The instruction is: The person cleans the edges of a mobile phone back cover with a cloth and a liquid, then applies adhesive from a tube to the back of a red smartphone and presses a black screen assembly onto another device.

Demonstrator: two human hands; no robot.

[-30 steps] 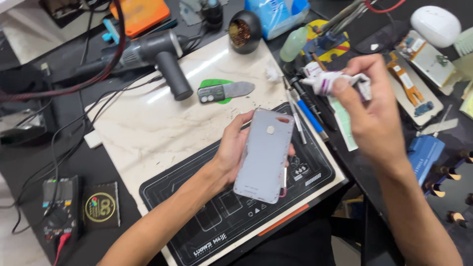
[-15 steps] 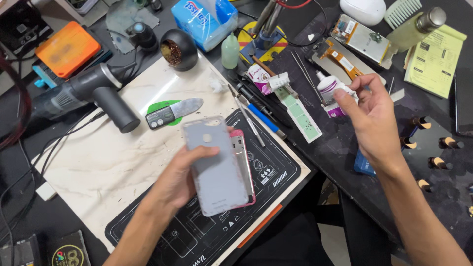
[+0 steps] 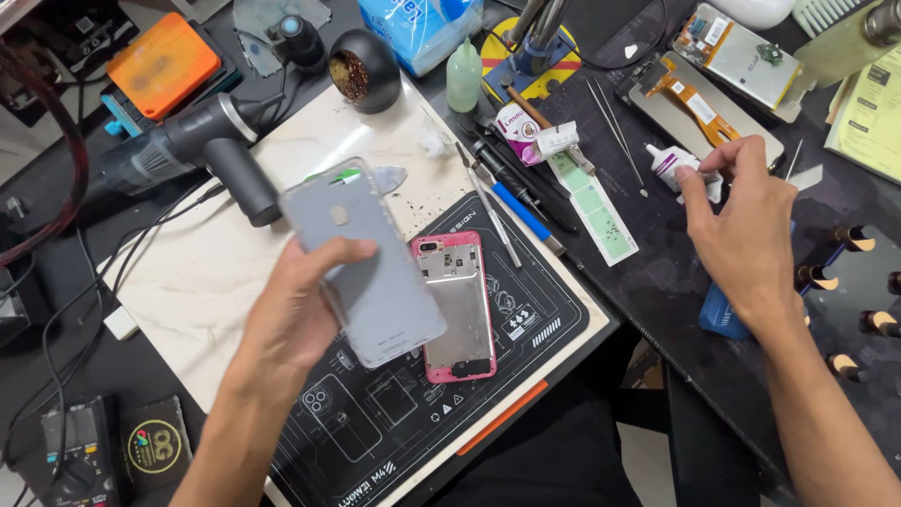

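L hand fingers grip grey back cover; R hand fingers pinch glue tube.

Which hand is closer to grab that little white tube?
The right hand, most likely. Its fingertips already rest on the tube on the dark mat. The left hand is busy holding the grey back cover above the pink phone frame, far from the tube.

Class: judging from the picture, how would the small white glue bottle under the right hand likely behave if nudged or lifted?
The small white glue bottle lies on its side, so its round body may roll. It looks light: the right hand touches it with fingertips only. The dark bench mat may slow rolling.
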